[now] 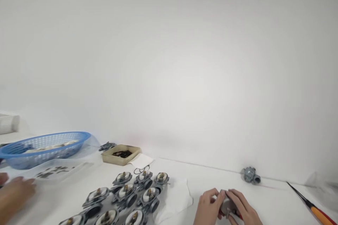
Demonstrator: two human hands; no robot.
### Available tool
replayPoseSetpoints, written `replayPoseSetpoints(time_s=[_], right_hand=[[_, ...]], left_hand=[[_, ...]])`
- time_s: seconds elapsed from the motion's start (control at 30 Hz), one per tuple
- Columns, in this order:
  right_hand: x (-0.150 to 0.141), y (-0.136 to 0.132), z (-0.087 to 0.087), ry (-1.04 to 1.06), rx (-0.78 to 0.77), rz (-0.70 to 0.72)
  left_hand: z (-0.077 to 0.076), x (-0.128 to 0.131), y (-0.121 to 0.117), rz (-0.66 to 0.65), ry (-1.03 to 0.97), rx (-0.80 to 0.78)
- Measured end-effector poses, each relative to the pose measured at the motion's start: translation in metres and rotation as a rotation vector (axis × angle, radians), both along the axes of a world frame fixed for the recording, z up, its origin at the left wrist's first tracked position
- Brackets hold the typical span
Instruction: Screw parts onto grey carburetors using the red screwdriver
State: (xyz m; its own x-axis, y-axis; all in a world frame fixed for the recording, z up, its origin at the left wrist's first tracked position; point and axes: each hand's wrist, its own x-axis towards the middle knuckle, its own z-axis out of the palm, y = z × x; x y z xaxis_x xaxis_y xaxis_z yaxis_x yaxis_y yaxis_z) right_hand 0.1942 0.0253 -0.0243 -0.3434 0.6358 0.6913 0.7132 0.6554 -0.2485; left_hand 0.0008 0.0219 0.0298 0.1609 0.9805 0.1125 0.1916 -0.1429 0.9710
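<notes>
My left hand (208,206) and my right hand (243,206) are together at the lower right, closed around a small grey metal part (226,205). It looks like part of a carburetor, but the fingers hide much of it. A bit of red shows beneath my right fingers. To the left, several open carburetors (125,191) with white floats and brass pieces stand in rows. A single grey carburetor (250,175) sits behind my right hand, near the wall.
Another person's hand (17,195) is blurred at the left edge, near a clear tray (79,168) of small dark pieces. Behind are a blue basket (87,135) and a beige tray (113,159) with black rings. A long-tipped tool (317,212) with orange-red handles lies right.
</notes>
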Motion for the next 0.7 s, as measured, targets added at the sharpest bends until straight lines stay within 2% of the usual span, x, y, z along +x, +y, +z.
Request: replayPoseSetpoints(time_s=[0.13, 0.2, 0.23, 0.27, 0.37, 0.43, 0.53, 0.63, 0.7], right_hand=[[-0.006, -0.036, 0.046, 0.001, -0.067, -0.002], [-0.006, -0.047, 0.061, 0.012, -0.149, -0.049], [-0.006, -0.049, 0.064, 0.026, -0.188, -0.073], [-0.005, -0.049, 0.064, 0.052, -0.210, -0.093], [-0.004, -0.045, 0.059, 0.095, -0.247, -0.145], [-0.004, -0.043, 0.058, 0.087, -0.299, -0.173], [-0.005, -0.044, 0.064, 0.083, -0.345, -0.194], [-0.006, -0.048, 0.070, 0.102, -0.340, -0.201], [-0.006, -0.049, 0.072, 0.105, -0.343, -0.203]], left_hand=[[0.008, 0.010, -0.013, -0.093, -0.022, 0.065], [0.016, 0.004, -0.014, -0.108, 0.080, 0.111], [0.021, -0.004, -0.011, -0.068, 0.177, 0.158], [0.026, -0.016, -0.005, 0.023, 0.313, 0.204], [0.041, -0.070, 0.023, 0.455, 0.726, 0.259], [0.046, -0.111, 0.047, 0.648, 0.974, 0.261], [0.036, -0.157, 0.077, 0.684, 1.206, 0.073], [0.012, -0.178, 0.092, 0.569, 1.268, -0.127], [-0.001, -0.182, 0.094, 0.559, 1.307, -0.091]])
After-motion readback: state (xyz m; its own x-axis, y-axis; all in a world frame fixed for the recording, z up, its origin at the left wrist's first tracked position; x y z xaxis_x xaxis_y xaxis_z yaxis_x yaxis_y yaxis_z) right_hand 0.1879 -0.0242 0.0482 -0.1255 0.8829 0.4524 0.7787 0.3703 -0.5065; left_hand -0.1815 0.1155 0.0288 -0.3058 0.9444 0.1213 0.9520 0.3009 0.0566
